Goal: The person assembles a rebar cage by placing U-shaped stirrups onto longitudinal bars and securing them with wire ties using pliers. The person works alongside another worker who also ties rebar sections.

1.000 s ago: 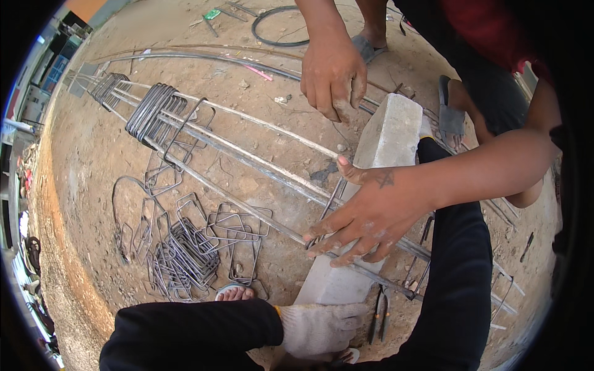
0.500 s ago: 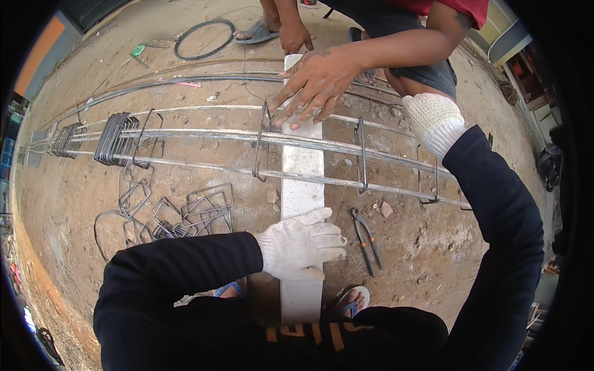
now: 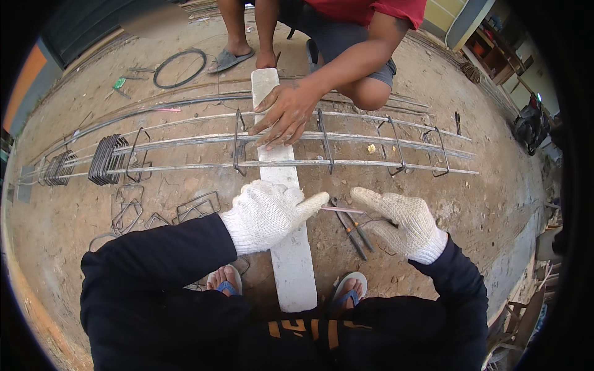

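My left hand (image 3: 266,213), in a white knit glove, is curled with its thumb side pointing right, above a pale board (image 3: 289,266). From its fingertips a thin pinkish strip (image 3: 342,209) runs across to my right hand (image 3: 402,224), also gloved. That hand's fingers curve around a gap where thin dark wire (image 3: 378,217) shows; its grip is partly hidden. Beneath, pliers (image 3: 351,230) lie on the dirt, partly covered by the strip. Beyond my hands, long steel bars with square stirrups (image 3: 323,141) cross the board.
Opposite, a squatting person's hand (image 3: 284,114) rests over the bars and board. Bunched stirrups (image 3: 106,159) hang at the left of the bars. Loose stirrups (image 3: 127,207) lie on the ground near my left sleeve. A coil of dark tubing (image 3: 179,68) lies farther back.
My right hand has come from the far right to the middle, beside my left hand, which has closed. The pinkish strip and wire now show between them. The view has shifted.
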Available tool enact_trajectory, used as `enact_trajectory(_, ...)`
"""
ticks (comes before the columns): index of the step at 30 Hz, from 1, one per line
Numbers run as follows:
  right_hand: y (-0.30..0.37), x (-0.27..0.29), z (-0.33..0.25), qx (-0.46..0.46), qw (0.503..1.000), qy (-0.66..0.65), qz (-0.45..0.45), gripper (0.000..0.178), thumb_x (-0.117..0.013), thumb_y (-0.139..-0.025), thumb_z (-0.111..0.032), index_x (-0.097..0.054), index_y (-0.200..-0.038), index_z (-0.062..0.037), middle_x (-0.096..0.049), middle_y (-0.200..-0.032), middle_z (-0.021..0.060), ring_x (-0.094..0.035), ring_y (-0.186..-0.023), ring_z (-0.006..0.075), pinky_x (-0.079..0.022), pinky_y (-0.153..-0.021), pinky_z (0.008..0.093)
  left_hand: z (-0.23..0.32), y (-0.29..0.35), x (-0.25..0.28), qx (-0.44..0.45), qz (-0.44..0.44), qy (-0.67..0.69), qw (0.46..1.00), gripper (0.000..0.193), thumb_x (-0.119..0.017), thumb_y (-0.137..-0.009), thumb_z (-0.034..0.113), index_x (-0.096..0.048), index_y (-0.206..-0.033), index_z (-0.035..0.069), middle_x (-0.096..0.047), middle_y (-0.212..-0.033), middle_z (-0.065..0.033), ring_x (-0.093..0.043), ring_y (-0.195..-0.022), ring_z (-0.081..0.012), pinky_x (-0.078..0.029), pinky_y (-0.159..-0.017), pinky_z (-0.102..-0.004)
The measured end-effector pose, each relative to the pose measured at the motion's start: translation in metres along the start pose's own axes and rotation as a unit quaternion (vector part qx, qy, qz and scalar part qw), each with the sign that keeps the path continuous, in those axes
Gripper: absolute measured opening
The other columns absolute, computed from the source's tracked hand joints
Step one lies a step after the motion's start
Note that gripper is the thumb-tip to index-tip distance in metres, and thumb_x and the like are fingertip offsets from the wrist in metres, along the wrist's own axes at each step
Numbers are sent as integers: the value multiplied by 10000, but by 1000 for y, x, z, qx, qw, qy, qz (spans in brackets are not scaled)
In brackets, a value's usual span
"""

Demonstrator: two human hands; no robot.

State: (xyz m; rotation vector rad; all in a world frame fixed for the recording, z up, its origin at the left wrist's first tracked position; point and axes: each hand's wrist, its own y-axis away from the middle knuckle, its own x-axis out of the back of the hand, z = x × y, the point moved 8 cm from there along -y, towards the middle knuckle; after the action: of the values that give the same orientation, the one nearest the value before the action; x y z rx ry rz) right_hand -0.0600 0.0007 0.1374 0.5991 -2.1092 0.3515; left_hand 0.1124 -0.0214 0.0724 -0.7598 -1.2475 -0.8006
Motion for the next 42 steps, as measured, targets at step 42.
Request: enact_trajectory(42, 7, -85, 19, -86, 984, -37, -154, 263, -722, -867, -198, -705, -1093, -65, -718, -929, 159, -706, -835, 324, -555, -710, 368, -73, -28, -47, 178, 197, -15, 964, 282, -544, -896, 146, -612, -1084, -52, -606, -877, -213, -636, -725, -326, -505, -533, -462)
